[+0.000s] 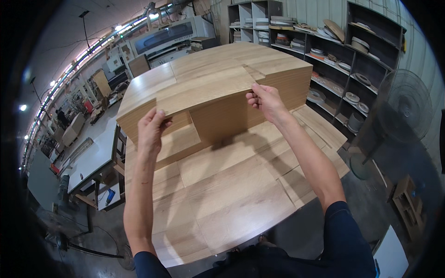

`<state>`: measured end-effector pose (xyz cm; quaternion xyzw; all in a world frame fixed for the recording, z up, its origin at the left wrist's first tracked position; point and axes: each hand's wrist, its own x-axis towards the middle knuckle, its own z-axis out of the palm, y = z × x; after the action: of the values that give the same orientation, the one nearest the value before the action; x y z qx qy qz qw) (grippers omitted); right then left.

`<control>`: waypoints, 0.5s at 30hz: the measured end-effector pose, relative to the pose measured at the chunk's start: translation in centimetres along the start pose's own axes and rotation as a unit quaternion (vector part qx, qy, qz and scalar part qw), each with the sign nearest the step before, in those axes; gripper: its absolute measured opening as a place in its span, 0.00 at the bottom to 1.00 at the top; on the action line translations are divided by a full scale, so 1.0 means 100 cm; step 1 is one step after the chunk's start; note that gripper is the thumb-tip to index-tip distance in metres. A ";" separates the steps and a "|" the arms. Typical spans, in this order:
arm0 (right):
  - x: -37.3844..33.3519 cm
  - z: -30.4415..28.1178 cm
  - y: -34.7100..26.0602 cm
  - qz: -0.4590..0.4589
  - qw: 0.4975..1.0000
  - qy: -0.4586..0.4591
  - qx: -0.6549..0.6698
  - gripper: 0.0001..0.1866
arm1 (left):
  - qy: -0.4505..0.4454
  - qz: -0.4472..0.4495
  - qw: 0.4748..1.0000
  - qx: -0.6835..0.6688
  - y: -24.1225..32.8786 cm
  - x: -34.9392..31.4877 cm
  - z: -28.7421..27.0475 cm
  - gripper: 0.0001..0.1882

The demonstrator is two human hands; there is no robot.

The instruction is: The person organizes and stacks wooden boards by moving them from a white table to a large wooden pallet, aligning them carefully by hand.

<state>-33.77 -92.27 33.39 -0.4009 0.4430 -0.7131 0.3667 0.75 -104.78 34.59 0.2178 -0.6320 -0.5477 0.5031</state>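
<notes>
A wood-grain panel (206, 88) lies on top of a tall stack of similar panels (282, 90), its near edge jutting out past the stack. At that edge's left corner my left hand (152, 127) pinches the panel between thumb and fingers. My right hand (266, 99) grips the right corner the same way, fingers curled under. Below, a lower layer of wood-grain panels (232, 185) spreads toward me, with a shorter stack (178, 141) against the tall one at the left. Shadows of my arms fall across the lower panels.
Grey shelves (347, 69) with rolls of edge banding line the right wall. A standing fan (408, 104) is at the right. On the left stands a white-topped workbench (95, 150), a blue power tool (110, 197) beneath it. A large machine (164, 39) is at the back.
</notes>
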 end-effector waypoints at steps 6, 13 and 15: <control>0.042 -0.065 0.000 0.039 0.998 0.013 -0.054 0.14 | 0.035 -0.069 0.992 0.099 -0.025 0.028 0.059 0.17; 0.077 -0.099 0.006 -0.047 0.973 0.053 -0.218 0.24 | 0.038 0.039 0.988 0.147 -0.040 0.027 0.084 0.32; 0.087 -0.100 0.009 -0.073 0.963 0.064 -0.250 0.26 | 0.086 0.049 0.981 0.167 -0.047 0.035 0.080 0.33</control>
<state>-46.15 -96.82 31.84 -0.4640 0.5993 -0.6290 0.1729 -8.95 -105.36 32.57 0.3140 -0.6788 -0.3879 0.5387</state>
